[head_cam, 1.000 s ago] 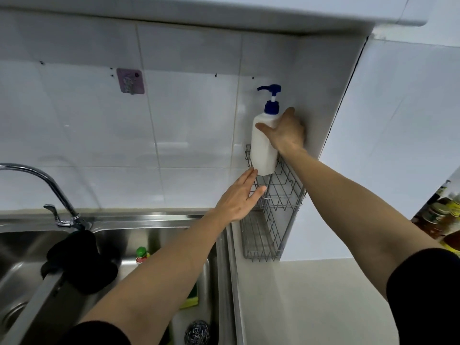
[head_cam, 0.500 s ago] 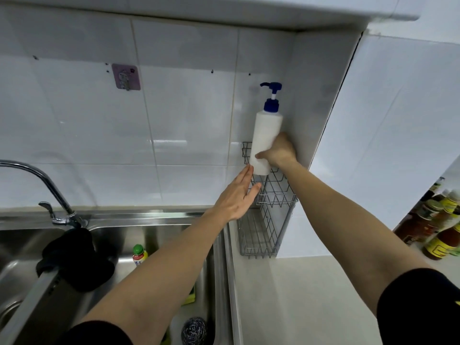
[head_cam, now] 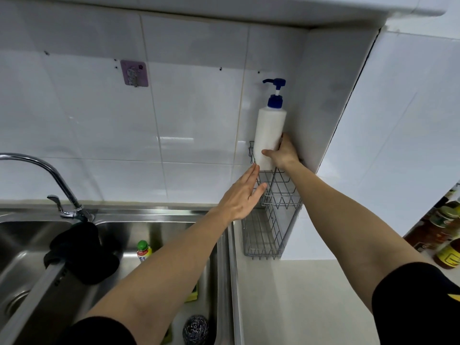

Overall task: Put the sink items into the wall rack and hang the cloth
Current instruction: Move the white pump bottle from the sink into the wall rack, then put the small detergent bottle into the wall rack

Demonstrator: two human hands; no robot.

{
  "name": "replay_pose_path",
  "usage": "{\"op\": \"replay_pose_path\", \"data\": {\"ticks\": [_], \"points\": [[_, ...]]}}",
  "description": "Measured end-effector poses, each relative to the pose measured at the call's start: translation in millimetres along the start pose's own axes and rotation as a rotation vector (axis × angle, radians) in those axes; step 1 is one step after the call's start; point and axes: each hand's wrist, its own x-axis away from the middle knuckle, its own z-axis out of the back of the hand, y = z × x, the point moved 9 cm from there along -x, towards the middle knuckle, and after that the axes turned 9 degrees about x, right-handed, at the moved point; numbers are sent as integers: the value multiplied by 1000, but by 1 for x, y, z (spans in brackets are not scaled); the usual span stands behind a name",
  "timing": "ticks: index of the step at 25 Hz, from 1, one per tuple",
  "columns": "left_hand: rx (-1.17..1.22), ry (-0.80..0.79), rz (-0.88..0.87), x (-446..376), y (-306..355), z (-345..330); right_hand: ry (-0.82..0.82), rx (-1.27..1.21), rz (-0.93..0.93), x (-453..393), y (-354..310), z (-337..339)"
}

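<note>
A white pump bottle (head_cam: 270,130) with a blue pump stands upright with its base in the top tier of the wire wall rack (head_cam: 273,220). My right hand (head_cam: 283,153) grips its lower part from the right. Flat and open, my left hand (head_cam: 242,195) rests against the rack's left front. A black cloth (head_cam: 82,252) lies draped over the sink divider. In the right basin of the steel sink (head_cam: 149,215) are a small green-capped bottle (head_cam: 143,250), a yellow-green sponge (head_cam: 193,293) half hidden by my left arm, and a steel scourer (head_cam: 195,328).
A purple adhesive hook (head_cam: 134,73) sticks to the tiled wall at upper left. The tap (head_cam: 57,180) arches over the left basin. Several sauce bottles (head_cam: 445,232) stand at the right edge. A pale counter (head_cam: 311,302) runs right of the sink below the rack.
My right hand slid down from the bottle's shoulder to its lower part, and the bottle dropped lower into the rack's top tier. My left hand has stayed against the rack.
</note>
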Motion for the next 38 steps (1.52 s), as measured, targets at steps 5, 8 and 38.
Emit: {"op": "replay_pose_path", "data": {"ticks": [5, 8, 38], "points": [[1, 10, 0, -1, -2, 0, 4, -18, 13, -4, -2, -3], [-8, 21, -5, -1, -3, 2, -6, -12, 31, -5, -2, -5], [-288, 119, 466, 236, -273, 163, -354, 487, 275, 156, -61, -235]]}}
